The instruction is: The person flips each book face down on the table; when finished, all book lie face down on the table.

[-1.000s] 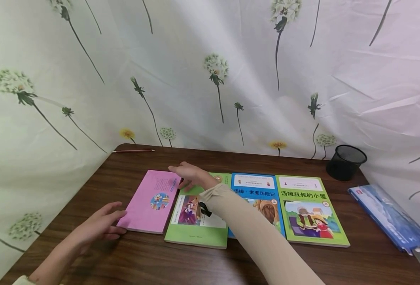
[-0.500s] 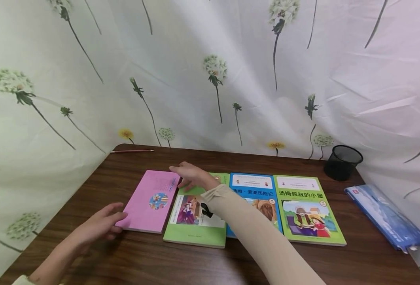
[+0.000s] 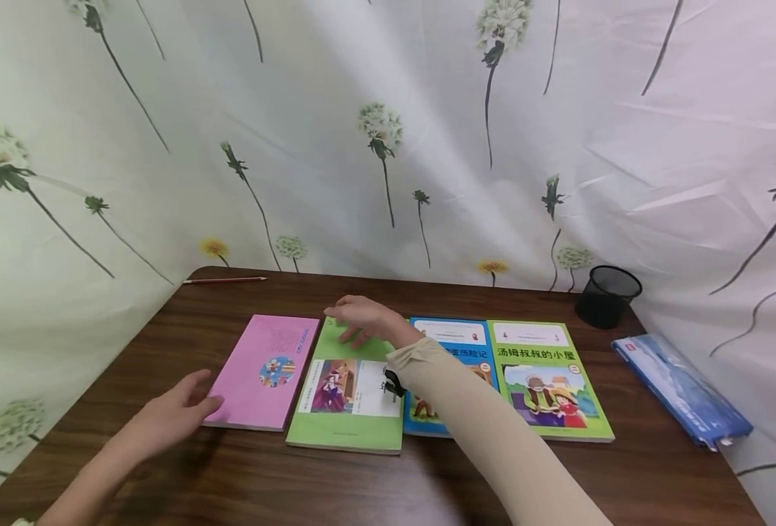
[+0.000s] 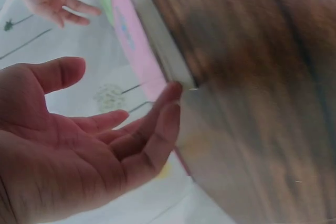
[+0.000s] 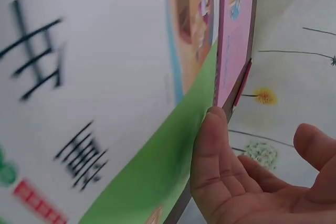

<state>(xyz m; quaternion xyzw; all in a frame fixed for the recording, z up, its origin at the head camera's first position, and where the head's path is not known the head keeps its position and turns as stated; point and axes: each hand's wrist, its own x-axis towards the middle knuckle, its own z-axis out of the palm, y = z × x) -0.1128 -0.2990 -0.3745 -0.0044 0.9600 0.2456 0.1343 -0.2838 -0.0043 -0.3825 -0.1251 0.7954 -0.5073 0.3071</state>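
Note:
Four books would exceed my count, so several books lie flat in a row on the dark wooden table. Leftmost is a pink book (image 3: 263, 380); my left hand (image 3: 171, 416) is at its lower left corner with fingers loosely spread, seen from the palm side in the left wrist view. Beside it lies a green book (image 3: 345, 435) with a picture panel. Over that book's upper part is my right hand (image 3: 370, 320), fingers relaxed and gripping nothing. My right forearm partly covers a blue book (image 3: 447, 332). Rightmost in the row is another green book (image 3: 552, 394).
At the table's right edge lies a blue, flat case-like object (image 3: 684, 387). A black mesh pen holder (image 3: 606, 298) stands at the back right, and a pencil (image 3: 226, 280) lies along the back left edge. Behind hangs a dandelion-print curtain (image 3: 296, 146).
My right hand has shifted from the pink book's upper right corner to over the green book. My left hand has drawn slightly back at the pink book's corner. The head view has turned right.

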